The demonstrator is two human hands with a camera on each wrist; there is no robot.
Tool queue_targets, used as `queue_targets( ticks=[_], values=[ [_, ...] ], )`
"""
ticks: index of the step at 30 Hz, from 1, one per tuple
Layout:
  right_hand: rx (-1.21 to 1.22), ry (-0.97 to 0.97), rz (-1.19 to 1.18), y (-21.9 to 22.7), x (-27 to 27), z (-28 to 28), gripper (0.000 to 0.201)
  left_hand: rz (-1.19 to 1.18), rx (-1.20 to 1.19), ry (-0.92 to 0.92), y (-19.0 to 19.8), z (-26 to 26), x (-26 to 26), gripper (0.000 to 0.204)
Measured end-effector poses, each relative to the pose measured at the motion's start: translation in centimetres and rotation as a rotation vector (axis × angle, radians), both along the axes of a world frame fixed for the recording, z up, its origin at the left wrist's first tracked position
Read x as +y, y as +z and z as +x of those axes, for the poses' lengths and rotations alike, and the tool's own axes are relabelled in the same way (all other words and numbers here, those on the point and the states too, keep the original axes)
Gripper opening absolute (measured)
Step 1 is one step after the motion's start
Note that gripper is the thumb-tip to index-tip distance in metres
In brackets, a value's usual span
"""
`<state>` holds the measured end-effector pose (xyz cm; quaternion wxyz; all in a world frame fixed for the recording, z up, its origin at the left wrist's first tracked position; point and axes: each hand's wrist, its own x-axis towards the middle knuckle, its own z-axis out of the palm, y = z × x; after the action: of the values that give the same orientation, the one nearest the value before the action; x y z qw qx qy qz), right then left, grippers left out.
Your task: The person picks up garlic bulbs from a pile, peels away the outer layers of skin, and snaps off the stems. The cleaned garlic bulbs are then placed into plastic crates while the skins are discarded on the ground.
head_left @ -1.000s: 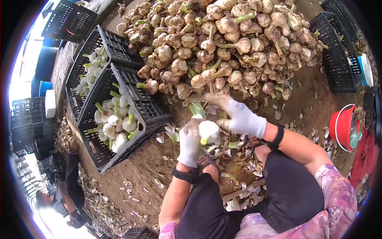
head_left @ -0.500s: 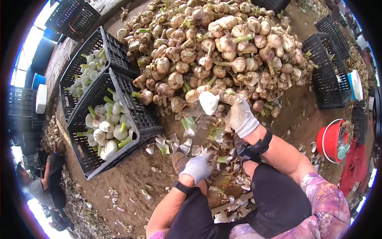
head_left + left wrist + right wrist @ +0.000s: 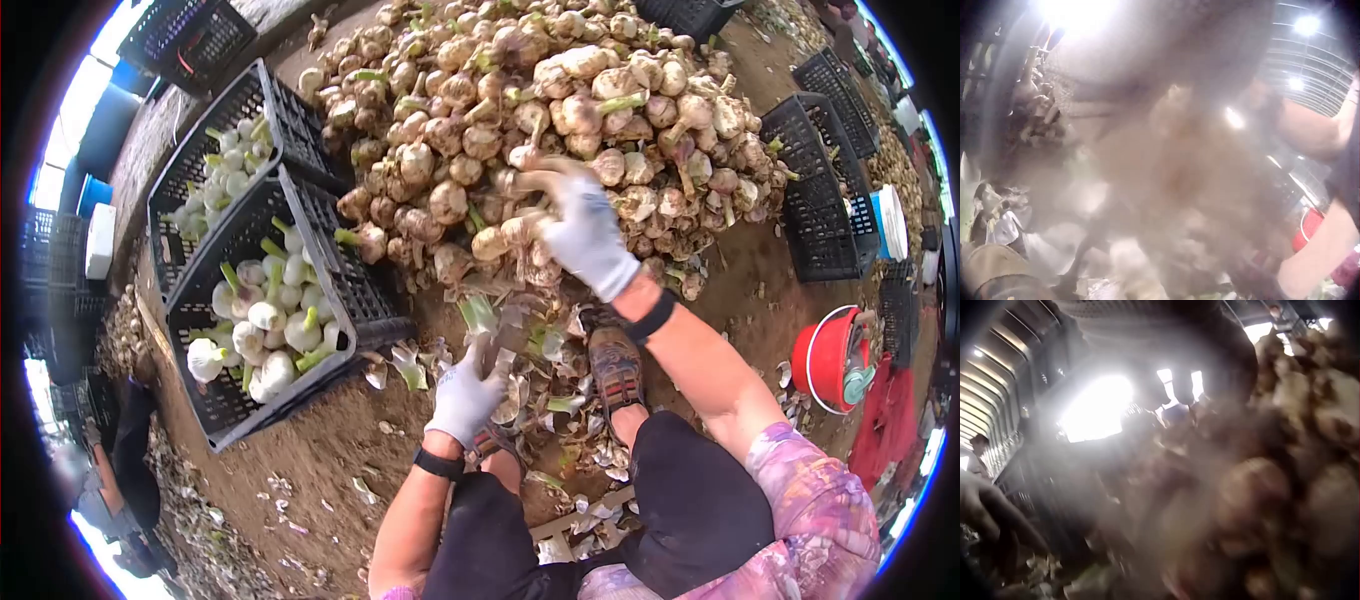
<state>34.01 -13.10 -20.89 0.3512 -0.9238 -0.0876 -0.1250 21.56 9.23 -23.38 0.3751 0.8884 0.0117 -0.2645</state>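
Observation:
My right hand (image 3: pixel 585 235), in a whitish glove with soiled fingertips, reaches over the near side of a heap of dirty garlic bulbs (image 3: pixel 570 115). Its fingers are spread, blurred by motion and hold nothing visible. Lower down, my left hand (image 3: pixel 468 398), gloved too, hovers above the peelings near my shoe, its fingers loosely bent and nothing seen in them. A clean white garlic bulb (image 3: pixel 205 360) shows at the left side of the near black crate (image 3: pixel 345 345), beside several other peeled bulbs (image 3: pixel 267 315). Both wrist views are badly blurred.
A second crate (image 3: pixel 165 270) of peeled garlic stands behind the near one. Garlic skins (image 3: pixel 515 395) litter the dirt between my feet. To the right are a red bucket (image 3: pixel 825 360) and a black crate (image 3: pixel 815 190). Another person (image 3: pixel 115 480) is at far left.
My right hand picked up the white bulb from between my hands and let it go; that bulb now shows at the left crate. The right hand moved onto the heap; the left dropped lower, then rose slightly.

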Motion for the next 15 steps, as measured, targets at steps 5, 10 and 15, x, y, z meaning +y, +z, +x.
queue_targets(
  ticks=[5,10,15],
  values=[
    [-0.057,0.011,-0.512,-3.3,1.0,-2.4,0.055,-0.161,-0.055,0.072,-3.2,-0.1,-0.1,0.049],
    [0.236,0.150,-0.530,-2.7,2.5,-0.4,0.049,-0.457,0.131,0.365,-1.1,1.1,-0.7,0.049],
    [0.633,0.087,1.190,-1.1,5.0,-6.0,0.037,-0.670,-0.401,0.273,-0.6,1.1,-1.8,0.066]
  ],
)
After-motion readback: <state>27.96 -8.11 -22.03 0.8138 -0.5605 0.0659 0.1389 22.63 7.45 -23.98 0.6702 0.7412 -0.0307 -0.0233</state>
